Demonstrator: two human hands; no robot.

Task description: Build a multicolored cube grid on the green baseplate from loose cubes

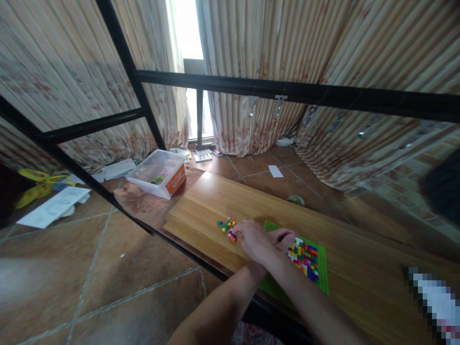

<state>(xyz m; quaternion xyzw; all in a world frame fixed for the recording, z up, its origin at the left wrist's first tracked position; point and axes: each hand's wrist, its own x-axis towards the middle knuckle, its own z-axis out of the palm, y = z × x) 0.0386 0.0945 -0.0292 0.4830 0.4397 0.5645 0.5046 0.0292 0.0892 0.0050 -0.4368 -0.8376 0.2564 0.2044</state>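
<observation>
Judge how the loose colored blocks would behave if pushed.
The loose blocks look small, so each is probably light. Their boxy shapes suggest sliding rather than rolling. Lying unattached on the shiny wooden tabletop, they would likely scatter easily.

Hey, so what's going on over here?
A person's right hand is at a scatter of small loose blocks on the wooden table. The left arm crosses beneath, with the left hand at the green board, partly covered in colorful pieces. Whether the fingers hold a block is too small to tell.
</observation>
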